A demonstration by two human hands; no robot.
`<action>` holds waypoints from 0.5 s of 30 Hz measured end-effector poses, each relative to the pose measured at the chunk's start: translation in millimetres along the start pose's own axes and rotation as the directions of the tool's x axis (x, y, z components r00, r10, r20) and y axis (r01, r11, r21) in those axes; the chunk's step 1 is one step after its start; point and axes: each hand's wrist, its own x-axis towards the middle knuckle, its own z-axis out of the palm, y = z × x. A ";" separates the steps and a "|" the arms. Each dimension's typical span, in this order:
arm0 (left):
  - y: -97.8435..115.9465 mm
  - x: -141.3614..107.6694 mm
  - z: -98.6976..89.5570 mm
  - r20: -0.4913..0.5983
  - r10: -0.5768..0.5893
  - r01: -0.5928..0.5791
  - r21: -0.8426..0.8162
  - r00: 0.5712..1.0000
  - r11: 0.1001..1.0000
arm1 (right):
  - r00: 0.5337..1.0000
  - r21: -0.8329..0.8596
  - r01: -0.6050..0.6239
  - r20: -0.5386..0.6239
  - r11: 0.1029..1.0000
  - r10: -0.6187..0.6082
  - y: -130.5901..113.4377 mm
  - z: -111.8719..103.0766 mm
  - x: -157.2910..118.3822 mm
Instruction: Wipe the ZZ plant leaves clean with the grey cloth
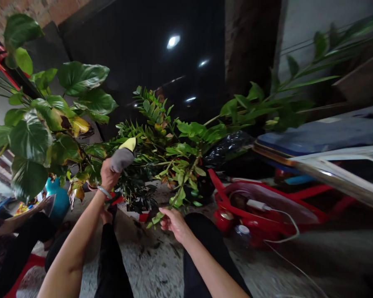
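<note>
My left hand [110, 174], with a bracelet at the wrist, is closed on a grey and yellow-green cloth-like item [122, 159] held up against the foliage. My right hand [173, 223] pinches the tip of a leafy stem [158, 217] low in front of my knees. That stem hangs from a green plant [186, 174] with some browned leaves. Behind it stand more small-leaved plants [155, 111]. Below my left hand, a dark-leaved plant [138, 192] sits by a red and white container [143, 216].
Big-leaved plant [32, 138] at the left, near a turquoise watering can-like object [54, 198]. Another person's arm [21, 221] shows at far left. At right are a red basket [224, 198] with a white cable [296, 231] and a blue-topped table [323, 132]. Leaf scraps lie on the floor.
</note>
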 end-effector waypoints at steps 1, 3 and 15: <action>-0.4 -8.4 10.7 0.057 0.010 -0.010 -0.011 0.998 1.000 | 1.000 -0.005 -0.002 0.004 1.000 0.002 0.9 0.3 0.7; -1.8 -29.0 24.0 0.163 0.035 -0.030 -0.037 0.986 0.999 | 1.000 -0.020 -0.011 -0.005 1.000 0.011 2.4 -0.9 3.1; 7.8 -1.8 15.6 0.079 -0.014 0.014 -0.004 0.997 1.000 | 0.999 -0.060 -0.029 -0.037 0.998 0.027 1.9 -2.3 7.7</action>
